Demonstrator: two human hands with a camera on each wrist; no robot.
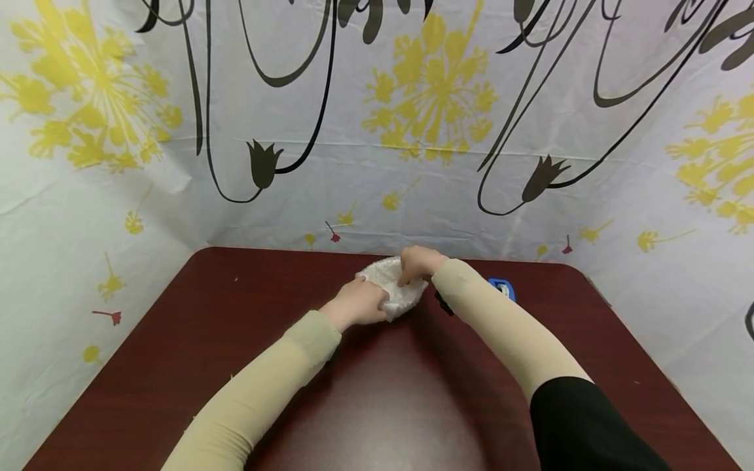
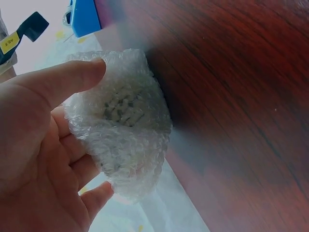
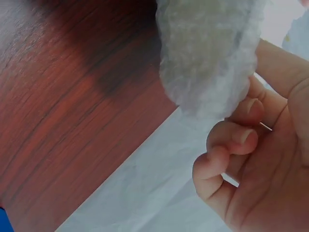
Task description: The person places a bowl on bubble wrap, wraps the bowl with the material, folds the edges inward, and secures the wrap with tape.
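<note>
A bubble-wrapped bundle [image 1: 385, 273] is held between both hands near the far edge of the table. Through the cloudy plastic, dark marks on a pale thing show in the left wrist view, but its kind is hidden. My left hand [image 1: 360, 302] grips the near left side of the bundle [image 2: 125, 140], thumb over one face and fingers behind. On the far right side, my right hand [image 1: 419, 263] pinches the wrap. Its other fingers are curled beside the bundle [image 3: 207, 53] in the right wrist view.
The dark red wooden table [image 1: 377, 392] reaches back to a white patterned sheet [image 1: 330, 209]. Partly behind the right forearm lies a blue item [image 1: 510, 288] with a clear part. A dark wrist-camera strap [image 2: 19, 38] with a yellow label sits by the right wrist.
</note>
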